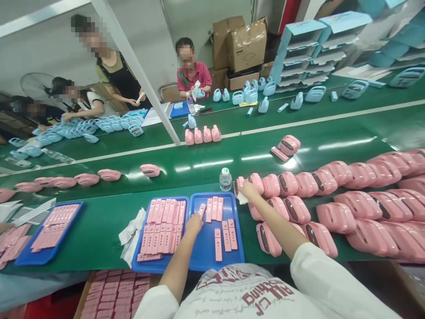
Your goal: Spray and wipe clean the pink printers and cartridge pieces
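My left hand (195, 223) is closed on the end of a slim pink bar-shaped piece (202, 209), above the right blue tray (206, 254). Several more pink bars (218, 244) with small round markings lie in that tray. The left blue tray (137, 259) is packed with rows of the same bars. At the front of the pink housings, my right hand (249, 191) is closed on a white cloth (242, 199). It is against a rounded pink housing (237, 185); my fingers partly hide the contact.
Rows of pink housings (335, 217) fill the right side. A clear bottle (225, 180) stands behind the trays, and a crumpled white cloth (132, 237) lies left of them. Across the green belt (206, 164), several people work with blue housings (116, 123).
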{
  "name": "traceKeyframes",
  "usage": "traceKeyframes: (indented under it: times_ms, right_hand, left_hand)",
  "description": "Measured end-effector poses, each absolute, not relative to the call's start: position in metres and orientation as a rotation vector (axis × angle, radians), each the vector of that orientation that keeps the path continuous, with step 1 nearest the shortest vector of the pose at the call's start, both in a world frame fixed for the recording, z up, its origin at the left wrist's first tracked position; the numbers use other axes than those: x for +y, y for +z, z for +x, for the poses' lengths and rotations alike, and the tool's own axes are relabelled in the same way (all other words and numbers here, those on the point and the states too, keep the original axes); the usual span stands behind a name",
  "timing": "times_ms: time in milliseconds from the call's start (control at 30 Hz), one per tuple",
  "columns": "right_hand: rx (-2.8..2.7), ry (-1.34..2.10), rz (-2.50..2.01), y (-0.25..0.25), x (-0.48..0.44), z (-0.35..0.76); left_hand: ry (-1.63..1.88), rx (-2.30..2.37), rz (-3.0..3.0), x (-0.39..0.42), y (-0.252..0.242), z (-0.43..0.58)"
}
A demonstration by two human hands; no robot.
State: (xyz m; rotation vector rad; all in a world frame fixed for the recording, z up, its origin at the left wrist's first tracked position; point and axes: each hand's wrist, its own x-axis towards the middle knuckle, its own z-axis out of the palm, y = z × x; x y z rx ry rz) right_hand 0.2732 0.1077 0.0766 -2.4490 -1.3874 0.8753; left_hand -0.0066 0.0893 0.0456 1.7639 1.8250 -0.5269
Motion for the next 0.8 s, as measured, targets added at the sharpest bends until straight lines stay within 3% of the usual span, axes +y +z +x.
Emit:
traceKeyframes:
  times_ms: [333, 567, 800]
  right_hand:
    - [-1.323, 0.945, -2.379, 0.1, 0.161, 0.316]
    - [-1.328, 0.981, -2.276, 0.1, 0.235, 0.332]
    - [-1.325, 0.982, -2.151, 0.085, 0.276, 0.324]
  left_hand:
    - [-0.423, 1.666, 1.777, 0.206, 0.06, -0.003]
    - [-0.355, 1.558, 1.784, 0.314, 0.049, 0.091]
    - [-0.183, 1.477, 1.803, 0.347, 0.03, 0.177]
